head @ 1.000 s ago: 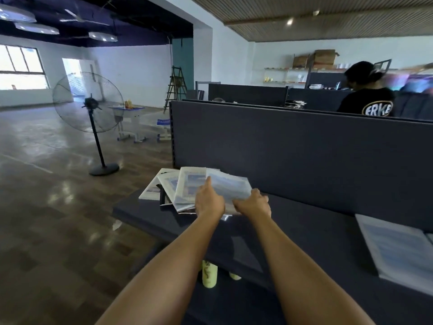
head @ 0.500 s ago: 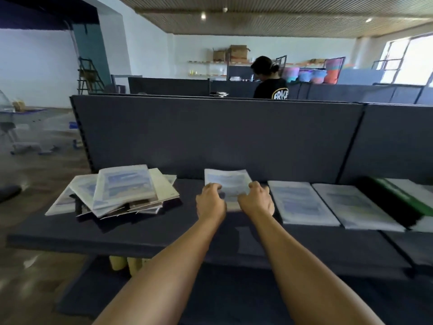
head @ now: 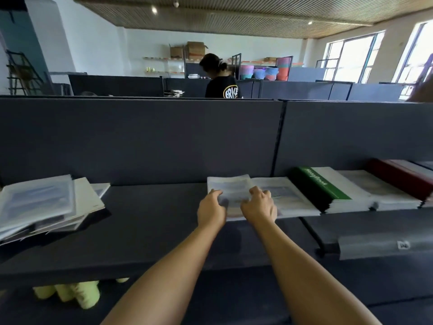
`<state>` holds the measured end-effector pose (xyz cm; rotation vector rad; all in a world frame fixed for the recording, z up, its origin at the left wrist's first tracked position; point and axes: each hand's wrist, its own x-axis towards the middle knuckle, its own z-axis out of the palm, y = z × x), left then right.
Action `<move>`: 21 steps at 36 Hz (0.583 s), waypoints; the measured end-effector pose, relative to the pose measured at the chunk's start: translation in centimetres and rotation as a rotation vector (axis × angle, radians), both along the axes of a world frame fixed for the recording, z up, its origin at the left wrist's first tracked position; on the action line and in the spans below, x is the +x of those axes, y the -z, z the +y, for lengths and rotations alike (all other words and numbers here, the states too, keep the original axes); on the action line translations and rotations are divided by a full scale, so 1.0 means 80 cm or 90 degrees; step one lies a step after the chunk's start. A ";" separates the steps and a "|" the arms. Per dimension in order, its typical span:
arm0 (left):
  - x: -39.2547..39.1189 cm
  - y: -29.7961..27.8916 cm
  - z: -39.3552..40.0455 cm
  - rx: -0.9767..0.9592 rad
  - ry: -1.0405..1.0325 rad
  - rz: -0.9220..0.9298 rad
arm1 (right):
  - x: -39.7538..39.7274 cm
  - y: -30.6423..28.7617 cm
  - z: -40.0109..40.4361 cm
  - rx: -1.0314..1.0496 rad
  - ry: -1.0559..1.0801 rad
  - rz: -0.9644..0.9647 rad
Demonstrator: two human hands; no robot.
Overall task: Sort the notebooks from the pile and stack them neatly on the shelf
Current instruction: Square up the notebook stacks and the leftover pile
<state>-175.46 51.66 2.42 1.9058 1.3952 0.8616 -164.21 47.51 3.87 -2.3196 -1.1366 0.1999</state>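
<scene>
Both hands hold a pale blue-and-white notebook (head: 230,192) over the dark shelf (head: 150,219). My left hand (head: 210,209) grips its left edge and my right hand (head: 259,207) curls over its right side. The notebook partly overlaps a similar notebook (head: 288,198) lying flat to its right. An untidy pile of notebooks (head: 44,205) lies at the shelf's left end. Further right stand a green-spined stack (head: 324,188), a white stack (head: 384,193) and a red-spined stack (head: 407,178).
A dark back panel (head: 140,139) rises behind the shelf. Yellow-green bottles (head: 77,293) lie on the level below. A person in a black shirt (head: 221,84) stands beyond the partition. A label strip (head: 384,247) fronts the right shelf section.
Both hands lifted one notebook off the left pile and carried it right along the shelf. It now overlaps the flat notebook left of the green-spined stack.
</scene>
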 end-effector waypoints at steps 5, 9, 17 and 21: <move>0.017 0.003 0.009 -0.022 -0.035 -0.003 | 0.022 0.007 0.009 -0.024 -0.021 -0.040; 0.024 0.007 0.013 -0.029 -0.051 0.033 | 0.028 0.012 0.017 -0.043 -0.036 -0.046; 0.026 0.019 0.028 -0.047 0.035 0.148 | 0.030 0.020 0.027 -0.073 -0.044 -0.094; 0.023 0.019 0.036 -0.046 0.142 0.232 | 0.030 0.021 0.031 -0.091 -0.043 -0.145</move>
